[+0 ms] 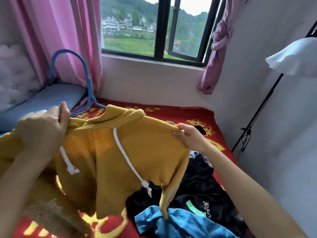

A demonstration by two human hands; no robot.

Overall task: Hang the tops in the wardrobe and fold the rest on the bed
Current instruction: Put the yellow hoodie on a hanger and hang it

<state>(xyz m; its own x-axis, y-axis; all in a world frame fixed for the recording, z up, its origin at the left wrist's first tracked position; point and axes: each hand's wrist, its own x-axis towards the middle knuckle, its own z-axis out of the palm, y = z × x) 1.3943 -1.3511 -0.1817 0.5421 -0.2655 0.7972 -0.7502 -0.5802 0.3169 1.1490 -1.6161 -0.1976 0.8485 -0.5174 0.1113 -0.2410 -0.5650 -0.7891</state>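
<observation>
A mustard-yellow hoodie (137, 152) with white drawstrings hangs between my hands above the bed. My left hand (42, 129) grips its left shoulder together with the arm of a blue hanger (85, 79), whose hook rises above the hand. My right hand (190, 136) pinches the hoodie's right shoulder. The hanger's body is mostly hidden inside the hoodie. Below the hoodie, black garments (202, 191) and a blue garment (175, 222) lie in a heap on the bed.
The bed has a red blanket with yellow flowers (171, 114). A blue pillow (48, 98) and a padded headboard are at left. A window with pink curtains is ahead. A black stand with a white shade (295, 57) is at right by the wall.
</observation>
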